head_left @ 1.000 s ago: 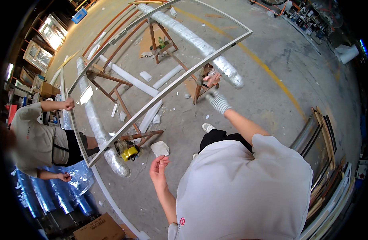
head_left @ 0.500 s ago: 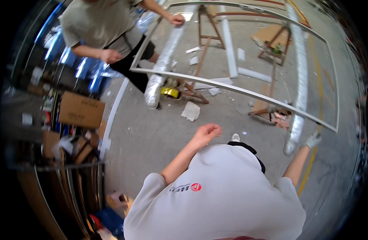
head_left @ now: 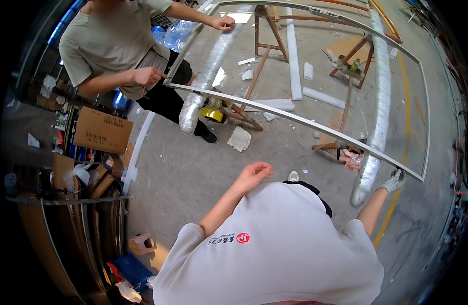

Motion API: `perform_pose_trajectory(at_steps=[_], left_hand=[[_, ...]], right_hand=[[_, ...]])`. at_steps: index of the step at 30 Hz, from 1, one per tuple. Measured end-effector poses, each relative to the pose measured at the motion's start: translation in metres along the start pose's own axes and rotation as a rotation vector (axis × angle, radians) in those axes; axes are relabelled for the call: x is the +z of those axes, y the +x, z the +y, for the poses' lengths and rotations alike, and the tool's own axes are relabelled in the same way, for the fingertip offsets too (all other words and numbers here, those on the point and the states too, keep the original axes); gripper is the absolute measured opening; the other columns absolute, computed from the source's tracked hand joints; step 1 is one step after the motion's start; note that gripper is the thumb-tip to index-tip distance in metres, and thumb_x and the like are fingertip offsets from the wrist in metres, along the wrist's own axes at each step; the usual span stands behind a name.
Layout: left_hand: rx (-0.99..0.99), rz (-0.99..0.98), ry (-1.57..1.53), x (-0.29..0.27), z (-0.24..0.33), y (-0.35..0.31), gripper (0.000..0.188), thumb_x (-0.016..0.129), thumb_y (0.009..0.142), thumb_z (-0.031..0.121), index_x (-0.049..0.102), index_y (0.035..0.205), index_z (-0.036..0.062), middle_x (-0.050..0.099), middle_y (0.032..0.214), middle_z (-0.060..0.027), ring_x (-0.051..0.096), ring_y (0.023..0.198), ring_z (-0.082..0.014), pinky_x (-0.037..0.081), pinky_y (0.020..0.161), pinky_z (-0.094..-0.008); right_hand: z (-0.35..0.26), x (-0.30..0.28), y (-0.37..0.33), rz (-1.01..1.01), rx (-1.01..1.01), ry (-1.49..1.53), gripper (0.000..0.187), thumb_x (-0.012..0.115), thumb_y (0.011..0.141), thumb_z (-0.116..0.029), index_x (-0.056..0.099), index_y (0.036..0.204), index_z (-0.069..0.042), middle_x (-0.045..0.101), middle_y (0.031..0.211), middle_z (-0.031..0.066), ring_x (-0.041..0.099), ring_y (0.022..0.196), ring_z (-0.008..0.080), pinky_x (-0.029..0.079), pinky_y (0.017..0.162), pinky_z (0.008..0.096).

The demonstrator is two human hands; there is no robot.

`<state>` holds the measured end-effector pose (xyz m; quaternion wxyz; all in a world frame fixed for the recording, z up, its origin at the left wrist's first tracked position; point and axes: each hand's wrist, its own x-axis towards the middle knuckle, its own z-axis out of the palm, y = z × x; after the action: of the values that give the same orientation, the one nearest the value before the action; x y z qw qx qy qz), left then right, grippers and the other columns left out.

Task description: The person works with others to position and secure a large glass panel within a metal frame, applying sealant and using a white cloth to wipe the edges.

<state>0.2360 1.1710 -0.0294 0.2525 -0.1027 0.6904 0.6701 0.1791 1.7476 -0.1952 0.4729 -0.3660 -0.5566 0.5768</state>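
My left hand is bare and hovers in front of my shirt, its fingers loosely bent and apart, holding nothing. On my right hand is a pale glove; its fingers meet the near edge of a large rectangular metal frame, close to the near right corner, and appear closed on it. Two beams in silvery wrapping, a left one and a right one, carry the frame. Across it stands a co-worker, one hand at the far left edge, the other beside the left corner.
Brown trestles stand under the beams. White strips and a crumpled pale sheet lie on the floor. Cardboard boxes fill the left side, with a rack of upright panels nearer. A yellow line runs along the floor at right.
My gloved right hand has come up to the frame's edge from just short of it. The co-worker's nearer hand has moved to the frame's left corner. My left hand stays free.
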Motion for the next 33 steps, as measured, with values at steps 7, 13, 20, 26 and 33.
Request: perform_pose_trajectory(at_steps=[7,13,20,26,33], left_hand=[[-0.014,-0.068,0.039,0.003,0.007,0.014,0.022,0.053,0.087,0.017,0.057,0.101,-0.0001,0.063,0.090,-0.0053,0.058,0.081,-0.0121,0.044,0.074,-0.0250],[0.036,-0.102,0.116,-0.003,0.010,0.033,0.023,0.053,0.088,0.019,0.058,0.101,0.0009,0.063,0.089,-0.0052,0.059,0.079,-0.0120,0.045,0.072,-0.0247],[0.041,0.081,0.001,-0.040,0.006,0.038,0.020,0.055,0.088,0.020,0.060,0.097,0.0036,0.064,0.087,-0.0028,0.059,0.074,-0.0089,0.045,0.065,-0.0216],[0.042,0.412,-0.128,-0.095,-0.012,0.040,0.022,0.056,0.086,0.019,0.061,0.101,0.0034,0.065,0.088,-0.0035,0.060,0.075,-0.0100,0.046,0.065,-0.0222],[0.125,0.640,-0.277,-0.168,-0.027,0.050,0.026,0.059,0.084,0.016,0.056,0.107,0.0035,0.064,0.091,-0.0042,0.061,0.076,-0.0105,0.046,0.064,-0.0224]], right_hand=[[-0.008,0.001,0.009,-0.070,0.097,-0.056,0.025,0.062,0.079,-0.007,0.053,0.102,-0.004,0.057,0.079,0.0038,0.048,0.060,0.0093,0.042,0.055,0.0222],[-0.002,-0.015,0.020,-0.081,0.071,-0.003,0.029,0.060,0.079,-0.005,0.051,0.106,-0.004,0.059,0.094,0.0067,0.057,0.079,0.0146,0.048,0.070,0.0252],[0.007,-0.006,0.027,-0.034,-0.087,-0.258,0.026,0.060,0.081,-0.008,0.053,0.105,0.002,0.061,0.093,0.0112,0.059,0.081,0.0193,0.049,0.071,0.0291],[-0.098,0.093,-0.093,-0.100,-0.226,-0.382,0.027,0.055,0.085,-0.011,0.051,0.108,0.002,0.058,0.104,0.0130,0.056,0.092,0.0211,0.044,0.082,0.0306],[-0.041,0.212,-0.182,-0.888,-0.250,-0.290,0.021,0.055,0.085,-0.011,0.056,0.103,-0.001,0.059,0.096,0.0081,0.054,0.086,0.0180,0.044,0.081,0.0304]])
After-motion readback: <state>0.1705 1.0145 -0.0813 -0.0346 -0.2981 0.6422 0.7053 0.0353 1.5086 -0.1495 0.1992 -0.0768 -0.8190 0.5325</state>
